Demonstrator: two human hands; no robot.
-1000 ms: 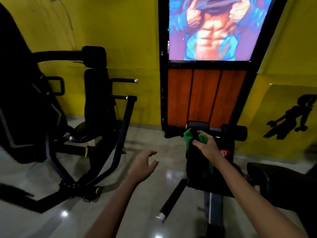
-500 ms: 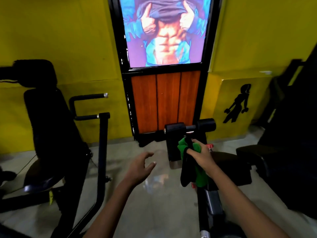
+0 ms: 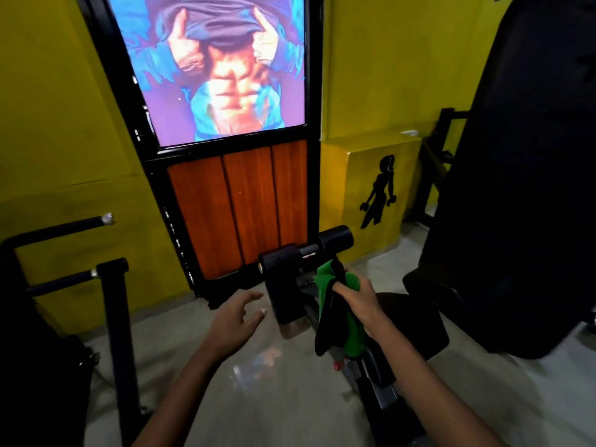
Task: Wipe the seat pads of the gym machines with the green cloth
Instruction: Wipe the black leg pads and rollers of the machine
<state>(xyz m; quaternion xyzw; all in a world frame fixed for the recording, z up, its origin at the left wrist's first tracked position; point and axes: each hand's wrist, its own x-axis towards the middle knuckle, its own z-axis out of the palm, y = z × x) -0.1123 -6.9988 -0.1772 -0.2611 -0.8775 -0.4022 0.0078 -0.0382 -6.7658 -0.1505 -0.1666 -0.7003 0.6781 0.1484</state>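
My right hand [image 3: 358, 298] grips a bunched green cloth [image 3: 338, 321] with a dark side, which hangs down in front of a low black gym machine. Just right of and below that hand lies the machine's black seat pad [image 3: 416, 321], partly hidden by my forearm. Black roller pads [image 3: 335, 238] stick out at the machine's far end. My left hand [image 3: 235, 321] hovers over the floor to the left with its fingers spread and loosely bent, holding nothing.
A tall black padded machine [image 3: 522, 188] fills the right side. On the left stands a black frame with chrome-tipped handles [image 3: 106, 219]. Ahead is a door [image 3: 238, 204] with wooden panels and a poster, set in yellow walls. The floor [image 3: 258, 382] is glossy grey.
The view has swung right: the left machine slid out of frame and the big right machine came in. My right hand still grips the cloth, and my left hand stays spread.
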